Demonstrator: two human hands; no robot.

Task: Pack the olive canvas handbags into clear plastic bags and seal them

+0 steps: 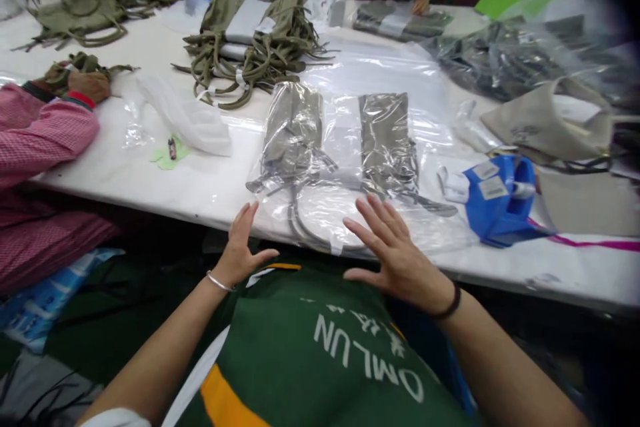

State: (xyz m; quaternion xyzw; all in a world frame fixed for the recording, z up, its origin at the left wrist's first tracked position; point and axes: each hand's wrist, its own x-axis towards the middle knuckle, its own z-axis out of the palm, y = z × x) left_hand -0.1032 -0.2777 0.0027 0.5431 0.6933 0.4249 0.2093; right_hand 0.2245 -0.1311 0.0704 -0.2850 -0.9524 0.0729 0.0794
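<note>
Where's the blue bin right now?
In the head view, the blue bin sits right of centre near the table's front edge, to the right of the clear-bagged garment and just in front of the beige cap.

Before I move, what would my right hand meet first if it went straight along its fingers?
Probably the clear plastic bag around the folded olive fabric, which your right hand points toward; its height is hard to judge.
</note>
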